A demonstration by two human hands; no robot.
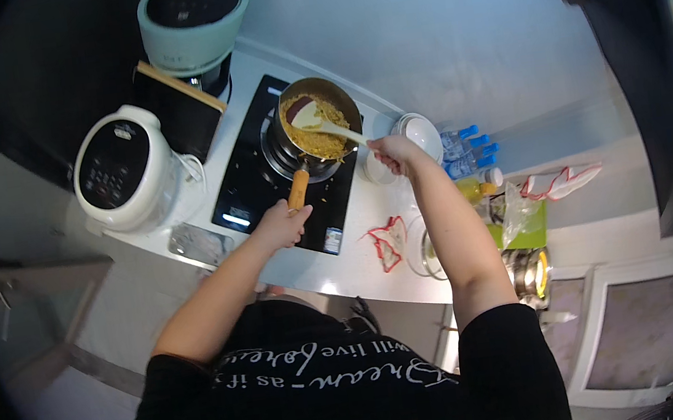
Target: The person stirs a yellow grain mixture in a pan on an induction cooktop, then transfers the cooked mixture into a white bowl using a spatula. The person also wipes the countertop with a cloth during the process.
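My left hand [280, 225] grips the wooden handle [299, 188] of a deep frying pan [350, 101]. The pan sits over the far part of a black glass cooktop [276, 208] and looks tilted. Inside lies yellow-brown, grainy food [320, 143], some of it near the front rim; a few bits have fallen on the glass. My right hand [394, 152] holds a cream-coloured spatula [339, 130] by its handle, its broad blade down in the food. Beside the blade shows a dark reddish patch, and I cannot tell whether it is bare pan.
On the left stand a white rice cooker [168, 197] and a pale green appliance [193, 41]. White bowls [422, 133], blue-capped bottles [461, 149] and a yellow oil bottle [468, 189] line the right. Nearer are a red-edged plastic bag [389, 244] and a clear round glass item [420, 256].
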